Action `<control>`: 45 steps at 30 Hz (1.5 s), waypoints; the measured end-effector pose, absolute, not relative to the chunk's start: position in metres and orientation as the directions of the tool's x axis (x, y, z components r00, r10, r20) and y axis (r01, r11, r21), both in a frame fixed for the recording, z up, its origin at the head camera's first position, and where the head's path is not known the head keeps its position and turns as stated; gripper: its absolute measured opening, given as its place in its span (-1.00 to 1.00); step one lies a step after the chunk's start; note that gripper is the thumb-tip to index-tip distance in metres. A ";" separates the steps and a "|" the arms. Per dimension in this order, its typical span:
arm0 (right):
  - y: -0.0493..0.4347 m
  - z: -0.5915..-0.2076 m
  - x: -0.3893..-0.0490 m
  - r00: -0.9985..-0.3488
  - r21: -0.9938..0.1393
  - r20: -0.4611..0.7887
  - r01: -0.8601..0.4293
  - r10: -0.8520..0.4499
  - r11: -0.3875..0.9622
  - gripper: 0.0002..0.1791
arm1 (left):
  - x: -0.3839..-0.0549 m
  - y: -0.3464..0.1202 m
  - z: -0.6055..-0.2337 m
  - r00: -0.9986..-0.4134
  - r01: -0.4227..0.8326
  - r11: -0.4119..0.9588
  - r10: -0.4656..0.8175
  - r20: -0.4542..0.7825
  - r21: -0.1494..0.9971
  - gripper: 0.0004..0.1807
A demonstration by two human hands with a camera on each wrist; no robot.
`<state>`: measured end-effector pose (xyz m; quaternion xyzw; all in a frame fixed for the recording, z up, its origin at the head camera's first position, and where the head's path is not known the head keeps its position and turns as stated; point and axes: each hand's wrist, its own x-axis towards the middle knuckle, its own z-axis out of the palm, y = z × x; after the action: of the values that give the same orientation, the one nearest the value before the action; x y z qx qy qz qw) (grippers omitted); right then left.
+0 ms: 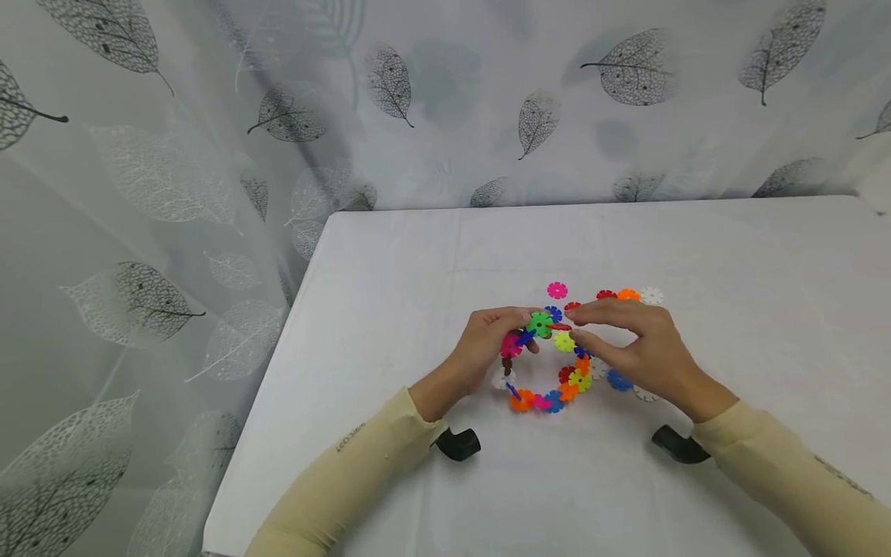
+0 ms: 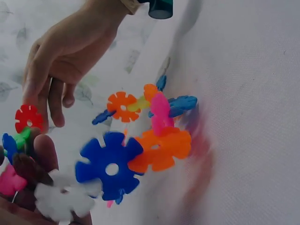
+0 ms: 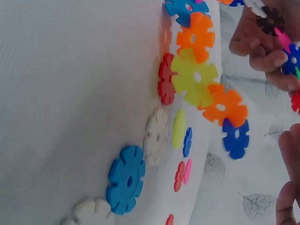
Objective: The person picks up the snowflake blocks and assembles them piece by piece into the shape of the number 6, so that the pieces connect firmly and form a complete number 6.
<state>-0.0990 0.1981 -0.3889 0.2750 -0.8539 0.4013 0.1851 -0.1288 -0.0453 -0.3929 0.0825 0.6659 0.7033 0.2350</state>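
My left hand pinches a green snowflake disc at one end of a chain of slotted plastic discs. A red disc sticks out past the green one, edge-on in the head view. From there the chain curves down through pink, brown and white discs, then a blue disc and several orange ones. Its other end, a dark blue disc, hangs free in the right wrist view. Close to the red disc is my right hand, its thumb and forefinger extended and apart with nothing gripped between them.
Loose discs lie behind and beneath my right hand, among them a pink disc, an orange disc and a blue disc. The white-covered table meets a leaf-patterned curtain behind. Dark wrist camera mounts jut below both wrists.
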 end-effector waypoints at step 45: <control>0.274 -0.413 -0.110 -0.862 -0.719 -0.286 -0.096 -0.419 0.688 -0.62 | -0.137 -0.052 -0.393 -0.954 -0.127 -0.134 0.287 -0.084 0.983 -0.62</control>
<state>-0.1100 0.2741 -0.4128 0.1442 -0.8921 0.3675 -0.2198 -0.1374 -0.0522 -0.3927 0.0622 0.6433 0.7505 0.1378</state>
